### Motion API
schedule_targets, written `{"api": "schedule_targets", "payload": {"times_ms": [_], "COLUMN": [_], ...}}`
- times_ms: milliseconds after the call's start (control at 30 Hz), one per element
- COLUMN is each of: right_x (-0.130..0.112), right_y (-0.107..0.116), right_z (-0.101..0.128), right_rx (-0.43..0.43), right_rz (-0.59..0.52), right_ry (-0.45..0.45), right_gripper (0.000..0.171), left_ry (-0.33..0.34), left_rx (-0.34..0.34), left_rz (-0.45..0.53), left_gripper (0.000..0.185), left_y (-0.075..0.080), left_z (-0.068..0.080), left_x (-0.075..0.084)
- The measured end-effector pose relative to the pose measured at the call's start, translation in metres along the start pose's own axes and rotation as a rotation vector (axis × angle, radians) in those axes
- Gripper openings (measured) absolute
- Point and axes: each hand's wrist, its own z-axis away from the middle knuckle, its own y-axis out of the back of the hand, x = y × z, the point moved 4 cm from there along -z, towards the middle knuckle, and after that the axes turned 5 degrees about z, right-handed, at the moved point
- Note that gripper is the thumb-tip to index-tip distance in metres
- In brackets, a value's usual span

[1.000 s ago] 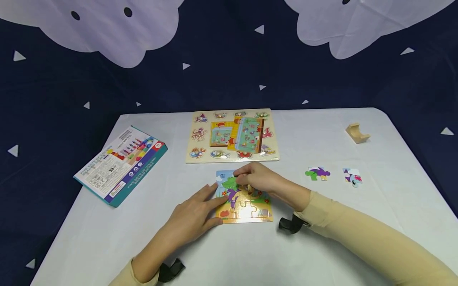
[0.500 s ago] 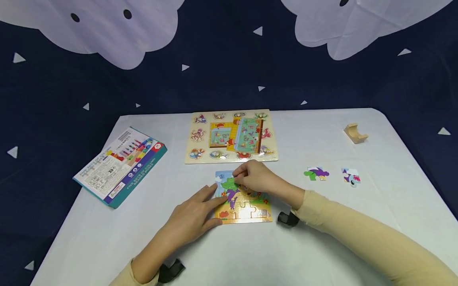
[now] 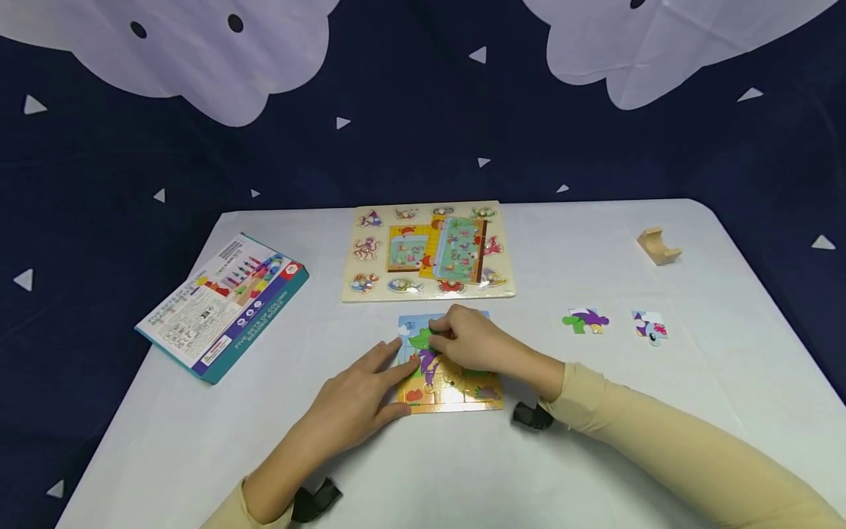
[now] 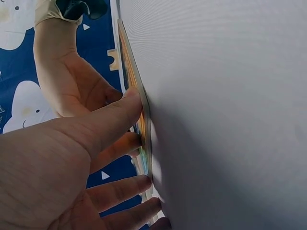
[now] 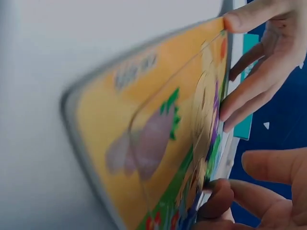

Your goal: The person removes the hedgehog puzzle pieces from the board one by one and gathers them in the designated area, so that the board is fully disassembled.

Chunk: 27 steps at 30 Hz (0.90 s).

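puzzle board (image 3: 485,393) braced at its left edge by left hand (image 3: 360,400).

Left hand (image 3: 360,400) flat, palm down, fingers straight and spread, tips pointing forward and right. Left forearm in beige sleeve, black strap at wrist. Right hand (image 3: 477,344) knuckles up, fingers curled downward, thumb and fingertips (image 5: 218,199) drawn together in a pinch. Right arm reaching in from lower right, beige sleeve to wrist, black strap beneath. Hands near each other, not touching.
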Motion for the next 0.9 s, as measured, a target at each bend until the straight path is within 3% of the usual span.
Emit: {"api": "schedule_targets", "payload": {"times_ms": [333,667,900], "right_x": [0.008,0.011,0.011], "right_y": [0.001,0.002,0.002], "right_z": [0.002,0.000,-0.003], "right_rx": [-0.067,-0.033,0.009], "right_rz": [-0.396,-0.479,-0.439], "right_ry": [-0.142,-0.190,-0.193], "right_gripper": [0.044,0.040,0.034], "left_ry": [0.009,0.008,0.004], "left_rx": [-0.017,-0.013,-0.012], "left_rz": [0.011,-0.006,-0.003], "left_gripper": [0.063,0.063,0.063], "left_y": [0.000,-0.001,0.000], "left_z": [-0.001,0.000,-0.001], "left_x": [0.000,-0.001,0.000]}}
